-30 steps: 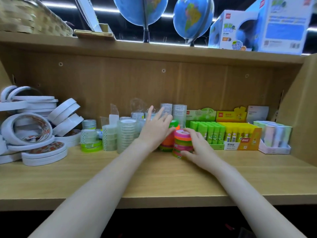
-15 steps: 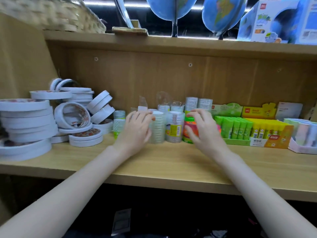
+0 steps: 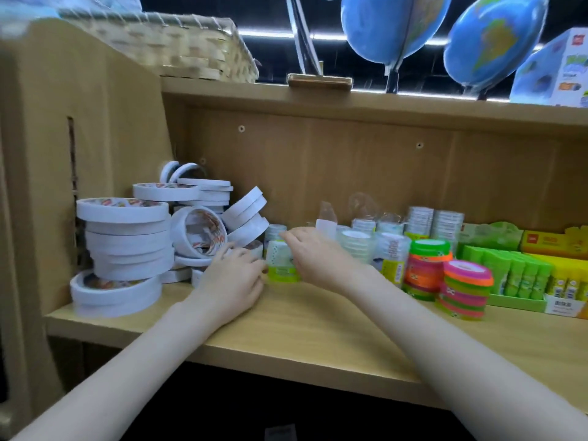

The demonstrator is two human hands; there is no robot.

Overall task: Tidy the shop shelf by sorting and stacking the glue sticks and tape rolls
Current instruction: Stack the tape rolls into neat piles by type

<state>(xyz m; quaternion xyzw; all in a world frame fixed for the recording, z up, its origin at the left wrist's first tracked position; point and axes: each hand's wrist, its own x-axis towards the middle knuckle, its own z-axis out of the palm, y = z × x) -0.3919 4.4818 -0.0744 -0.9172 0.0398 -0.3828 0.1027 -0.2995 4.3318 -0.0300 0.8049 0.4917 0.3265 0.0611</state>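
On the wooden shelf you have, at the right, a green display tray holding a row of green glue sticks standing upright, and just beside it a yellow display box holding yellow glue sticks, also upright. Flat green and yellow cartons stand behind both.

Left of the tray stand two stacks of neon tape rolls in pink, orange and green, the nearer stack leaning slightly. Behind and left of them are stacks of clear tape rolls. At the far left, the wide white tape rolls are partly stacked flat and partly tipped on edge against one another.

Between the white rolls and the clear rolls stands a small stack of narrow tape rolls with a green base. Your left hand lies palm down on the shelf, fingers curled toward the stack's left side. Your right hand reaches across from the right, its fingers bent round the stack's upper part. Motion blur prevents confirming how firm the left-hand contact is. Both forearms extend straight in from the front edge.
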